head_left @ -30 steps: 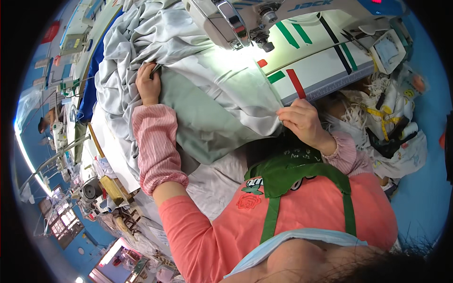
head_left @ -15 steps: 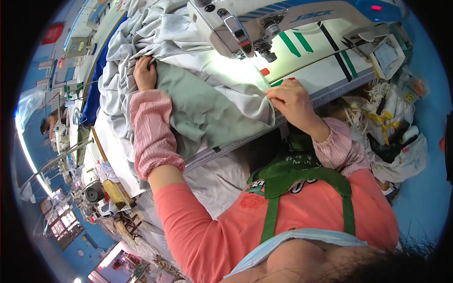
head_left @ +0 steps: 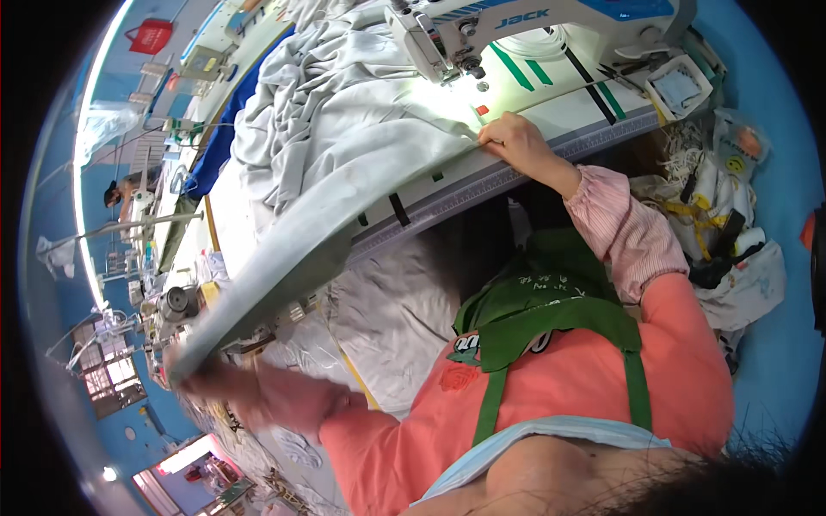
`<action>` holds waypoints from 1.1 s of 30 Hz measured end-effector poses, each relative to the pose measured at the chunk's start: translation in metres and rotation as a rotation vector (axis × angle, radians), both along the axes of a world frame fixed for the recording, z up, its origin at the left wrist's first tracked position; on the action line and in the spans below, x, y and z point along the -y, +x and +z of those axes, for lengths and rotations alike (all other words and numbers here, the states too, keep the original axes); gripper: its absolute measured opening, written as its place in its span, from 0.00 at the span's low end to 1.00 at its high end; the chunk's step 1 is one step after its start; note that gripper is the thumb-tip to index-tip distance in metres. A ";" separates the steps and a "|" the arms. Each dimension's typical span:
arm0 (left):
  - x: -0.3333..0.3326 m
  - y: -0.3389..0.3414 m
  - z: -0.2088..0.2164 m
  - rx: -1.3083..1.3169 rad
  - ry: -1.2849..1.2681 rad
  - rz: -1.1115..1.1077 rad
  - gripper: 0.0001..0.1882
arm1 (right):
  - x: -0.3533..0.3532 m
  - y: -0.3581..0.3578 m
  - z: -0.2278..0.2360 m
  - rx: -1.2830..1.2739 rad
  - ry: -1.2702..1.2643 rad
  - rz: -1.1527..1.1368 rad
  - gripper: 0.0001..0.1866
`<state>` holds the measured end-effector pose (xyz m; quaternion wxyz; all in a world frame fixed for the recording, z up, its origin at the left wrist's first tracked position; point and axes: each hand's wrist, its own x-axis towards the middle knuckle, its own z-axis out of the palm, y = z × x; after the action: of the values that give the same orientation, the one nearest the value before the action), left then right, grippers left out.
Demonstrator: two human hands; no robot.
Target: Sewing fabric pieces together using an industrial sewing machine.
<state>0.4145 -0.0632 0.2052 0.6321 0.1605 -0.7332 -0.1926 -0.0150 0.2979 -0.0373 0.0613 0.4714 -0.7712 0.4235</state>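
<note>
A large pale grey fabric (head_left: pixel 353 163) lies bunched on the sewing table. One edge of it is lifted off the table and stretched in a long band toward the lower left. At the far end of that band my left hand (head_left: pixel 211 383), smeared by motion, grips the cloth; its separate fingers do not show. Close to the table's front edge my right hand (head_left: pixel 520 144) is closed on the fabric's other end, thumb and fingers pinched together. Just beyond the right hand stands the sewing machine (head_left: pixel 465 39), its lit needle area above the cloth's edge.
A ruler strip (head_left: pixel 516 172) runs along the table's front edge. Scissors (head_left: pixel 624 77) and a white tray (head_left: pixel 680 89) are at the table's right end. Below hang bags of scraps (head_left: pixel 740 292) with a yellow tape measure. Another person (head_left: pixel 120 193) sits far left.
My left hand has swung from the cloth on the table far down and left, pulling the fabric's edge up with it. My right hand still pinches its end near the machine.
</note>
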 end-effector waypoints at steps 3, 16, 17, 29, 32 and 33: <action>-0.133 0.054 0.023 0.431 -0.675 0.666 0.08 | 0.010 0.000 -0.002 -0.038 -0.057 0.097 0.06; -0.255 0.069 0.030 0.530 -0.281 -1.207 0.06 | 0.019 -0.040 0.018 -0.341 0.557 -0.294 0.10; -0.254 0.066 0.030 0.517 -0.276 -1.208 0.06 | -0.001 -0.043 0.019 -0.318 0.632 -0.457 0.10; -0.271 0.034 0.047 0.654 -0.611 -1.425 0.08 | -0.033 0.126 0.106 -0.428 -0.271 0.462 0.14; -0.272 0.034 0.045 0.644 -0.614 -1.411 0.07 | -0.034 0.124 0.108 -0.426 -0.256 0.453 0.13; -0.272 0.032 0.045 0.643 -0.616 -1.413 0.07 | -0.033 0.123 0.110 -0.427 -0.255 0.450 0.13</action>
<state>0.4468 0.2086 0.2499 0.1382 -0.4699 -0.8258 -0.2795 0.1082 0.3311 0.0728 0.1850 0.6966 -0.5582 0.4111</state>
